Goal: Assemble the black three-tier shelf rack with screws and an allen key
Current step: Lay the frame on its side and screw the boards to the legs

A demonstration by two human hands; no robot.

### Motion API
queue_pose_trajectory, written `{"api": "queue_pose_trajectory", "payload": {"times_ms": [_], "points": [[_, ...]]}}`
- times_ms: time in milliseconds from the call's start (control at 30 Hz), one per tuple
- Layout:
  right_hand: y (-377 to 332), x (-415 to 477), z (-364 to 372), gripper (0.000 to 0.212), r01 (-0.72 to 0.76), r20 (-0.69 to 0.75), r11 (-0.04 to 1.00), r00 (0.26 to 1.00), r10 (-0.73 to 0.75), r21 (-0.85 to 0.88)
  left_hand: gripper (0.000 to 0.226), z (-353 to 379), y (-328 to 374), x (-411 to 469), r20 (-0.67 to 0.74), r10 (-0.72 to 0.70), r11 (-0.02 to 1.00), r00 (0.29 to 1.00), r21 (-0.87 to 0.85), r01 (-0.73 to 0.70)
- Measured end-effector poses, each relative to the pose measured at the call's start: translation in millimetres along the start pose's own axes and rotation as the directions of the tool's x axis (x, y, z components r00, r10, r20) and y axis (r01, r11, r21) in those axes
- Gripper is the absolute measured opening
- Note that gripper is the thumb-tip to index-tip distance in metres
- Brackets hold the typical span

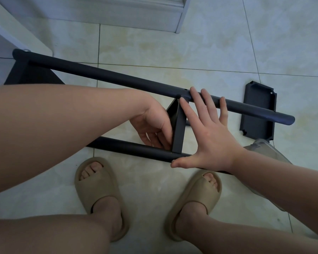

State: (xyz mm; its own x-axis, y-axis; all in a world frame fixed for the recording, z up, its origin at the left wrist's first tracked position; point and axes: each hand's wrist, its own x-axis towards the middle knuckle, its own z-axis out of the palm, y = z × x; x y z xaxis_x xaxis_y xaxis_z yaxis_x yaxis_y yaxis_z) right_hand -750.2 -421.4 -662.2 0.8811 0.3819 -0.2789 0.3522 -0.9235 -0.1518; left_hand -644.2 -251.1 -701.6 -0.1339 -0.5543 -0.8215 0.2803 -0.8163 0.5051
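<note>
The shelf panel (178,129) hides fingertips of the left hand (151,121).

Your black far pole (117,77) and near pole (128,148) lie roughly parallel, a shelf (178,129) on edge between them, and a loose shelf (257,110) lies flat on the tiles by the far pole's right end.

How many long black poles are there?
2. One pole slants across the floor, farther away; the other lies nearer, just beyond the slippers. More may be hidden.
</note>
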Motion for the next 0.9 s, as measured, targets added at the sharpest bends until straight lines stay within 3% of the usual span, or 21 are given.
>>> {"api": "queue_pose_trajectory", "payload": {"times_ms": [233, 467, 633, 900], "points": [[-0.4, -0.3, 1.8, 0.143, -0.005, -0.012, 1.000, 1.000, 0.005, -0.007, 0.009, 0.2, 1.2, 9.4, -0.049, -0.027, 1.000, 0.998, -0.002, 0.027], [0.1, 0.2, 0.3, 0.144, -0.014, -0.003, 1.000, 1.000, 0.014, -0.027, 0.028, 1.8, 1.7, 3.2, -0.036, -0.032, 0.997, 0.999, -0.066, 0.030], [0.7, 0.1, 2.7, 0.142, -0.011, -0.006, 0.999, 1.000, 0.011, -0.039, 0.013, 3.0, 4.3, 0.3, 0.015, -0.107, 0.994, 0.994, -0.028, 0.107], [0.7, -2.1, 7.0, 0.141, 0.004, -0.028, 1.000, 1.000, -0.005, -0.026, 0.012, 6.9, 9.1, 2.0, 0.010, -0.138, 0.989, 0.990, -0.046, 0.138]]}}
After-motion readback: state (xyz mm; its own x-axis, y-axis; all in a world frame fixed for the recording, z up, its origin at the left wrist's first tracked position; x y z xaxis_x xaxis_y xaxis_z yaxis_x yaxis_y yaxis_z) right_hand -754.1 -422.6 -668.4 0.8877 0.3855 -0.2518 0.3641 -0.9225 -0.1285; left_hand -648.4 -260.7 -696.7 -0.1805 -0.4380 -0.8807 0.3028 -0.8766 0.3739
